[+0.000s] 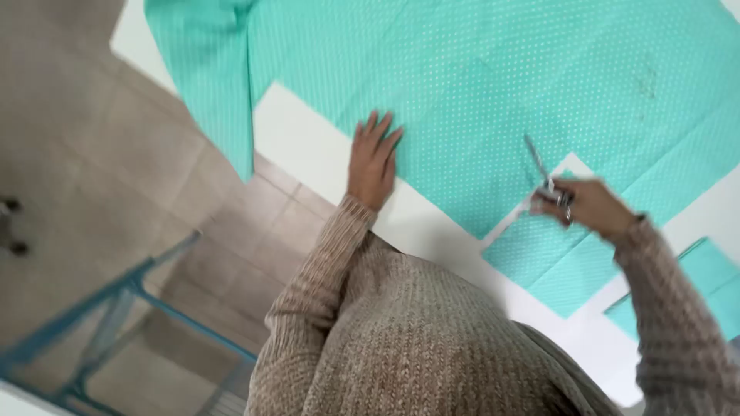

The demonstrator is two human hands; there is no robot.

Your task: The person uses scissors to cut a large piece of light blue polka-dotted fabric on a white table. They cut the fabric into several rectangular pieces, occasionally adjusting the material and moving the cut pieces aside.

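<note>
Sweater (401, 339), beige knit, nearest the lens – covers my chest & both arms down to the wrists.

Item 1: left hand (374, 162). Flat, palm down, fingers spread & open, gripping nothing. Rests on the near edge of the cloth (478, 85), partly over the table (308, 139) too.

Item 2: right hand (590, 206). Closed round the handles of the scissors (543, 173). Blurred, so can't tell exact finger placement.

Item 3: scissors, metal, slim. Blades point away from me, up & a bit left, tip lying over the cloth beside a cut-out notch where white table shows through. Can't tell if blades are apart or together – too blurred.

Item 4: cloth, mint green w/ small white dots. Spread across most of the table; one corner hangs over the far-left table edge toward the floor (92, 154).

Item 5: cut piece (555, 262), same green, lies under my right forearm, set off from the main cloth by a thin white gap.

Item 6: another green piece (713, 277), far right, partly hidden by my right sleeve.

Item 7: table, white, flat.

Item 8: floor, beige tiles, left side.

Item 9: blue frame (116, 308), metal, bottom left, standing on the floor.
</note>
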